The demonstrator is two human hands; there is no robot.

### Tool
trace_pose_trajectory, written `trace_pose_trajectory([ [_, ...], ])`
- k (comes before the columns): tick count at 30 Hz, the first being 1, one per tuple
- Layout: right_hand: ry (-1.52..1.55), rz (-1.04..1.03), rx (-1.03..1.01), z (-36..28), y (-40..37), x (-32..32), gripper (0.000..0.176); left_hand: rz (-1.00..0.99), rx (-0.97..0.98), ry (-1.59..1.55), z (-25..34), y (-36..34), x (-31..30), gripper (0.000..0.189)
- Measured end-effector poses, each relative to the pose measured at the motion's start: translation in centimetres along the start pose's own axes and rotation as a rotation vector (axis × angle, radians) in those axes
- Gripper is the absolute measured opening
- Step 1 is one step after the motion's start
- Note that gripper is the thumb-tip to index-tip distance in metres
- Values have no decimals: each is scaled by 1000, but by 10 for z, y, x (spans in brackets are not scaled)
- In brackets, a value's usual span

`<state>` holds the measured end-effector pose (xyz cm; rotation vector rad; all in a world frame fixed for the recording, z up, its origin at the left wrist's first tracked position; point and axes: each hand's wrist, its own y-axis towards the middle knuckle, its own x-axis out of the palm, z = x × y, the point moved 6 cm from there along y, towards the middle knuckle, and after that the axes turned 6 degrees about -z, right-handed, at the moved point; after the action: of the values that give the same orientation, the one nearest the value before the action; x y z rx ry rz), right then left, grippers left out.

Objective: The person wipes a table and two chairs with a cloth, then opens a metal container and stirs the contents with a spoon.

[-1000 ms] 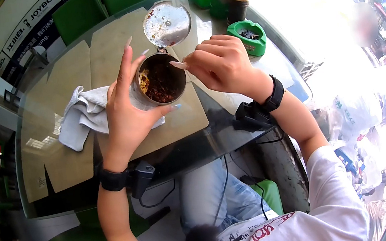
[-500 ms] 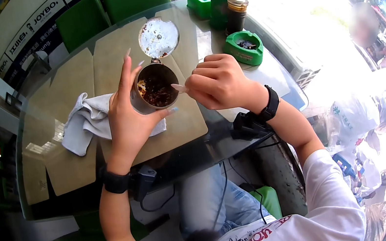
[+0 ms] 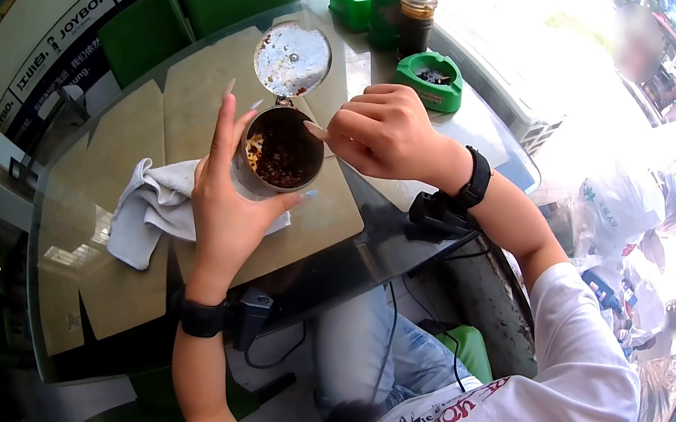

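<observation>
My left hand [image 3: 227, 205] is wrapped round a metal jar [image 3: 289, 123], thumb on the near side and fingers on the far side. Dark red chili flakes [image 3: 278, 166] with some pale yellow bits lie inside it. A hinged round lid [image 3: 293, 60], its underside speckled with flakes, stands open on the far side. My right hand [image 3: 384, 135] is closed, with a fingertip at the jar's right rim. Whatever sits in that hand, if anything, is hidden. Left of the jar, a crumpled grey cloth [image 3: 152, 209] lies partly behind my left hand.
A green ashtray [image 3: 431, 84] with butts stands beyond my right hand. Behind it are a dark sauce jar [image 3: 417, 23], a green chopstick holder [image 3: 391, 5] and a green box [image 3: 349, 4]. Black devices with cables [image 3: 251, 316] hang by my wrists at the glass table's edge [image 3: 322, 282].
The jar and its lid have shifted a little to the right and tilted slightly. My right hand has moved up a little, still closed at the rim.
</observation>
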<state>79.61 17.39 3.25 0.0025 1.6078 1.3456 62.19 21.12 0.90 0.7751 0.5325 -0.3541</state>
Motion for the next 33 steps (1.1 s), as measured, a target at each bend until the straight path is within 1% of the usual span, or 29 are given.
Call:
trace_pose_trajectory([
  [2,60,-26,-58,-5,1,2,22,-8,6,-6,-1,-1,2,121],
  [9,141,82,-59,-9,3,-16,22,-19,-7,-54,-3,0,3,121],
  [13,192,-55,-87,-13,2,-1,20,-7,-5,-3,-4,0,2,121],
  [14,157,-63,-69,-11,1,1,21,-7,1,15,-4,0,2,120],
  [17,20,5,-27,-3,1,-1,21,0,2,33,-4,0,2,120],
  [21,-88,56,-28,-2,1,-10,23,-5,-24,19,-4,0,2,120],
  [25,-113,-45,-150,-9,-2,4,25,-19,-16,20,-4,-1,3,121],
  [26,-123,-70,-146,-9,-2,5,20,-21,-6,23,-4,-1,4,122],
  [29,15,38,-71,-4,0,1,17,-29,0,15,-4,-2,5,122],
  [30,94,31,-40,-1,-1,2,17,-31,0,10,-3,-2,5,123],
  [33,221,144,-39,-5,5,-3,18,-71,25,19,3,-2,5,121],
])
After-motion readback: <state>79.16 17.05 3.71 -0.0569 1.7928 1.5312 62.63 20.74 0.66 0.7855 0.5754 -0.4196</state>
